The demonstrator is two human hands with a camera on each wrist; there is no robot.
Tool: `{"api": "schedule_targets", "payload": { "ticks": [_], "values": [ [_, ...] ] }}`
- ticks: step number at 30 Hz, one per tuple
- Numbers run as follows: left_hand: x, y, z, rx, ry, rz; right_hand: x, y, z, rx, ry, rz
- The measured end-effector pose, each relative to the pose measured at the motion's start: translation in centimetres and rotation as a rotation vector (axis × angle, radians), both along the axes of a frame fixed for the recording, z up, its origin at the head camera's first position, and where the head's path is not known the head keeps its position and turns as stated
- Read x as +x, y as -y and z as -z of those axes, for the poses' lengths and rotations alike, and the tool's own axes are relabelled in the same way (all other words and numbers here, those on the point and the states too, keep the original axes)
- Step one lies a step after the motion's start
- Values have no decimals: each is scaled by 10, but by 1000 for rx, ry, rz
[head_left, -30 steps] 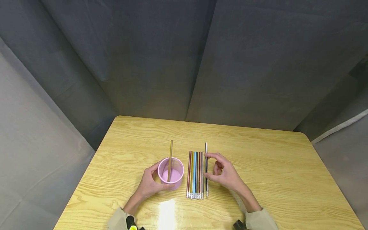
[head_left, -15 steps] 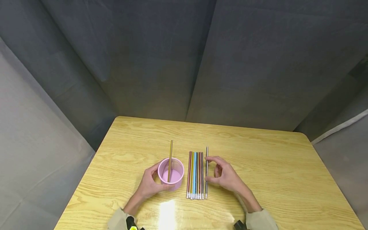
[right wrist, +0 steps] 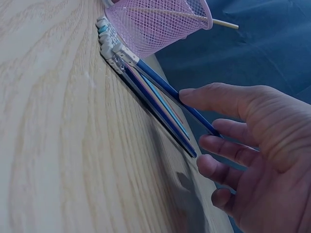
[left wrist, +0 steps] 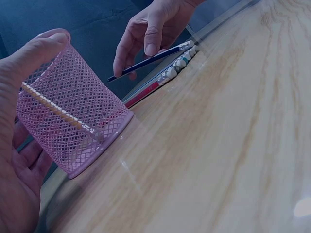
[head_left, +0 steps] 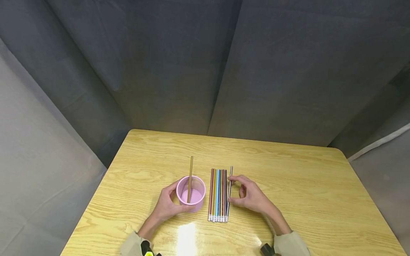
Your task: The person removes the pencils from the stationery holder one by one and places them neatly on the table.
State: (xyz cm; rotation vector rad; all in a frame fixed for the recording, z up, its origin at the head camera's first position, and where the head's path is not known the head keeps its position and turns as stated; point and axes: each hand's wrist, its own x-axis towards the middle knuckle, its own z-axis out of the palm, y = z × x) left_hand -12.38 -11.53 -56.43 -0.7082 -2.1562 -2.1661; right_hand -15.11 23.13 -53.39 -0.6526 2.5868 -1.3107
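My left hand (head_left: pixel 166 203) grips a pink mesh pencil cup (head_left: pixel 204 193) standing on the table. Inside it one yellow pencil (head_left: pixel 190 177) leans, its eraser end at the bottom in the left wrist view. Right of the cup, several pencils (head_left: pixel 217 195) lie side by side in a row, eraser ends toward me. My right hand (head_left: pixel 251 197) pinches a dark blue pencil (right wrist: pixel 163 81) between thumb and fingers, at the row's right side. In the right wrist view this pencil slants above the row, its eraser end close to the other erasers; whether they touch I cannot tell.
The wood-grain table (head_left: pixel 304 185) extends on both sides of the hands. Grey curtains (head_left: pixel 179 71) hang behind its far edge and at the sides. A bright reflection lies on the tabletop near the front.
My right hand has drawn the dark blue pencil toward me, and its eraser end has come left against or over the row's right edge. My left hand and the cup have stayed put.
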Motion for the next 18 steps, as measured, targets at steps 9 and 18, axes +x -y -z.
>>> {"api": "schedule_targets", "payload": {
  "ticks": [9, 18],
  "values": [
    [-1, 0, 1, -12, -9, -1, -1, 2, -1, 27, -48, -44],
    [-1, 1, 3, -5, -34, -4, -1, 3, 2, 80, -27, -47]
  ]
}}
